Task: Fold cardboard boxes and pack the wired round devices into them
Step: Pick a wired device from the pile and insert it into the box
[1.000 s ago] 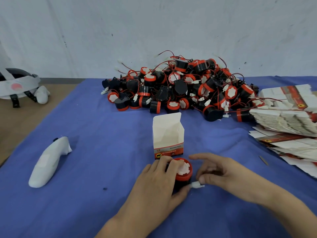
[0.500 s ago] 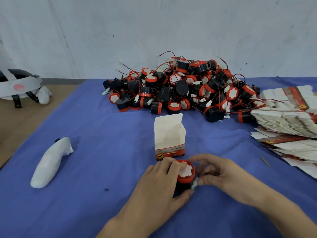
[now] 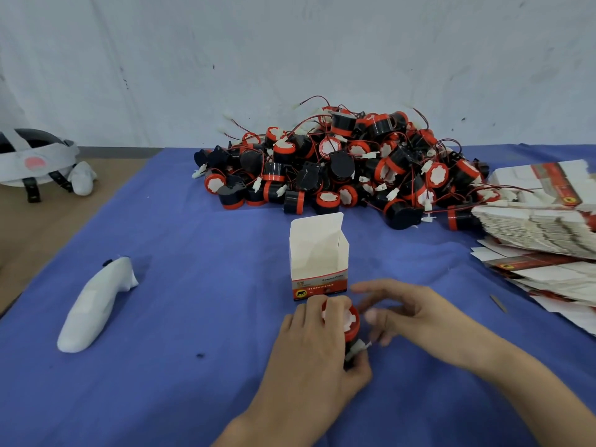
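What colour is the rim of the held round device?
Red; the round device shows best in the head view.

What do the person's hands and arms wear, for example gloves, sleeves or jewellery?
Nothing visible is worn. The left hand and the right hand are bare: no gloves, rings, watch or wristband show. The forearms are uncovered up to the frame edge, so no sleeve is visible.

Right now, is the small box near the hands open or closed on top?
Open: the box stands upright, its lid flap raised and white interior showing. The device is outside it, in the left hand.
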Demonstrator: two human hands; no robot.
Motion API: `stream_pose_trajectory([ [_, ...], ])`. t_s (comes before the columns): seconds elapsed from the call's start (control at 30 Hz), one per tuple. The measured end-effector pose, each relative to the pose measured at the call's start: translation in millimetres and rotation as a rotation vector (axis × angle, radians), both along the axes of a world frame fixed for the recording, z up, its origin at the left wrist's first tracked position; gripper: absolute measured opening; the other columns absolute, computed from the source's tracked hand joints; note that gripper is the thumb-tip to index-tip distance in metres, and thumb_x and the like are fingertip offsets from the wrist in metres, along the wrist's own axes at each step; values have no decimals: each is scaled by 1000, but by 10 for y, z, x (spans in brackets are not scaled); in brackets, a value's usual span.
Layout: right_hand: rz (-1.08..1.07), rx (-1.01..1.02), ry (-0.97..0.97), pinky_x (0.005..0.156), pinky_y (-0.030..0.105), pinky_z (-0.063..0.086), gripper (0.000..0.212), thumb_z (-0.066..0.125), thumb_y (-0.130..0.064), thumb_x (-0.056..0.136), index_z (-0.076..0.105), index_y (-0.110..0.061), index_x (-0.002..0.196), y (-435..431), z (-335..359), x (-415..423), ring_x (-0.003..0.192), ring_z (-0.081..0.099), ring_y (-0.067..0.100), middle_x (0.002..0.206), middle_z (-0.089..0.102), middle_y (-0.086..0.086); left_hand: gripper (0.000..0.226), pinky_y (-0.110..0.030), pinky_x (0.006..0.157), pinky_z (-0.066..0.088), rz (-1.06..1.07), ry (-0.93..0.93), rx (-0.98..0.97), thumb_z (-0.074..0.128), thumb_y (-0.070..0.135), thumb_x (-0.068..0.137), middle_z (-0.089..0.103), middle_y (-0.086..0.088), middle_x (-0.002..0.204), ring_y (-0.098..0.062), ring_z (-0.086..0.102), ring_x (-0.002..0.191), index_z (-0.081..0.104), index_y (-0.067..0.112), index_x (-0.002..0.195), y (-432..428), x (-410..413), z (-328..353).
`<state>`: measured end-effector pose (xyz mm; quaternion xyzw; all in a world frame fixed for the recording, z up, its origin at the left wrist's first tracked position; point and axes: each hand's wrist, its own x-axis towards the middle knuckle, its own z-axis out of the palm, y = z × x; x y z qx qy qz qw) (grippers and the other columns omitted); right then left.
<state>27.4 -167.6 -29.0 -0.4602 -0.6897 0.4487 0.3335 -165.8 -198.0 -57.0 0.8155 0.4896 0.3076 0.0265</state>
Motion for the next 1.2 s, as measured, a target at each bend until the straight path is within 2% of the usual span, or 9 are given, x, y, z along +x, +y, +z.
stream_pose_trajectory([
  [0.17,-327,169,-91,78,10,50,65,72,-35,87,36,-51,140,286,-3,-37,112,55,-11,139,43,-25,65,-30,85,52,-35,33,-11,54,49,74,59,9,118,-14,60,97,35,31,134,9,-68,36],
  [0.27,-232,76,-130,92,14,44,112,73,-53,66,11,-38,158,452,-69,-162,129,42,-1,148,32,-21,67,-25,91,48,-49,4,-38,58,47,73,57,15,119,-6,56,100,37,34,136,11,-133,68],
  [0.37,-118,81,-194,114,28,35,125,71,-60,62,-2,-34,160,543,-120,-292,143,30,1,159,26,-20,69,-18,94,43,-43,-149,-103,64,44,76,49,27,120,3,50,108,33,50,137,36,-228,118],
  [0.53,-23,88,-128,117,39,35,113,79,-52,74,7,-35,160,626,-158,-336,139,43,4,145,51,-18,61,-7,70,48,-10,-731,-406,71,43,70,64,27,102,6,65,89,43,53,122,113,-383,349],
  [0.63,-45,182,-122,108,32,43,83,81,-34,84,30,-48,149,612,-200,-346,126,53,1,133,56,-22,45,-24,67,50,-5,-1174,-564,74,24,72,71,15,83,-5,66,68,59,33,114,293,-503,511],
  [0.73,-157,266,-185,101,21,43,76,79,-44,81,36,-50,144,544,-214,-386,121,49,-8,127,48,-30,34,-36,73,58,-129,-1572,-705,71,15,72,72,-4,93,-19,71,80,64,16,105,394,-642,585],
  [0.83,-213,364,-251,91,12,38,77,72,-56,75,33,-55,141,442,-229,-448,117,45,-7,120,42,-36,38,-30,70,60,-207,-1605,-717,60,31,76,71,-8,102,-22,69,93,62,11,108,383,-674,592],
  [1.0,-247,507,-321,89,9,36,74,72,-50,80,26,-56,138,276,-243,-564,115,41,-4,120,33,-38,67,-33,77,58,-137,-1558,-705,79,16,63,70,-12,105,-20,67,91,58,5,126,352,-599,580],
  [1.2,-293,625,-392,92,1,31,77,73,-40,83,32,-37,148,158,-165,-642,116,37,-2,122,30,-31,38,-27,66,58,-29,-1507,-662,69,21,88,75,0,87,-13,70,75,59,13,124,345,-523,500],
])
